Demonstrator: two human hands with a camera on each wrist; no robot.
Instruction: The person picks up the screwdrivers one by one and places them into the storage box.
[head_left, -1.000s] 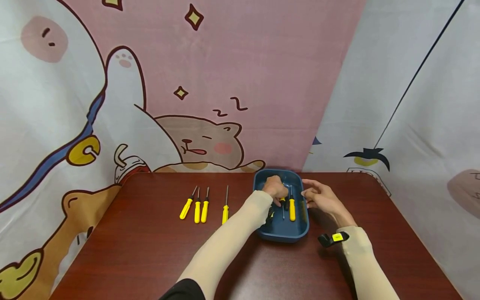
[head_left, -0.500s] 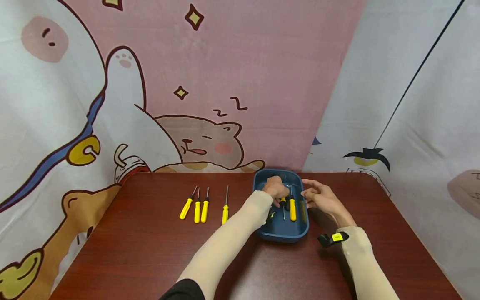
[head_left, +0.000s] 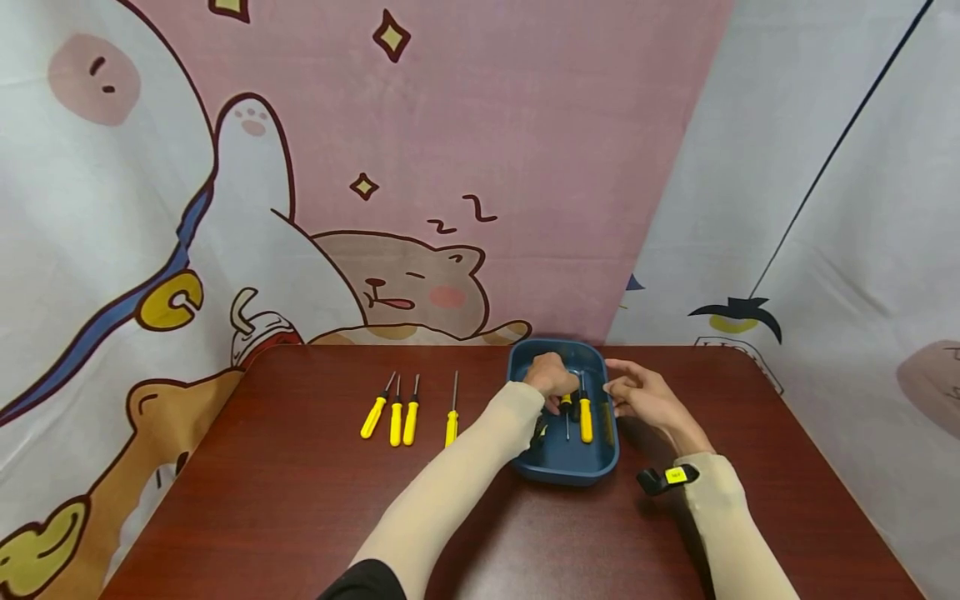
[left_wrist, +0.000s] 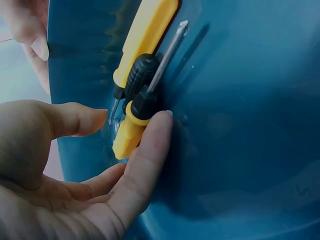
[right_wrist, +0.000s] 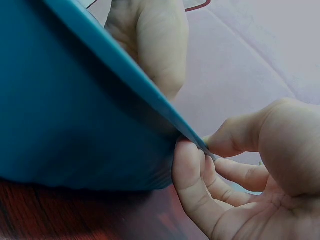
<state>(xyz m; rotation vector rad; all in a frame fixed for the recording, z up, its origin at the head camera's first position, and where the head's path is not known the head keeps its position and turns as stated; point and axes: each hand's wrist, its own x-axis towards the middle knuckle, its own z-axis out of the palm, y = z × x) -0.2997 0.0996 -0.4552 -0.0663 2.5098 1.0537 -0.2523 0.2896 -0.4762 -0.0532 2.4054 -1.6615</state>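
The left hand [head_left: 551,377] reaches into the blue tray [head_left: 564,467], and the wrist view shows its grip loosely curled about a small yellow screwdriver [left_wrist: 131,131]: one fingertip touches the handle end and the thumb is just short of it, so whether the grip has actually closed on the tool cannot be told. Beside that fingertip lie a black-handled screwdriver [left_wrist: 141,75] and a longer yellow screwdriver [left_wrist: 146,35], whose top is cut off by the frame edge. From the head view the left hand hides much of the tray's far half. The right hand [head_left: 647,398] grasps the tray's rim [right_wrist: 125,75], pinching it between thumb and forefinger; the tray wall hides what lies inside. Well to the left of both grips, four yellow screwdrivers [head_left: 405,412] lie on the dark red surface [head_left: 262,500].
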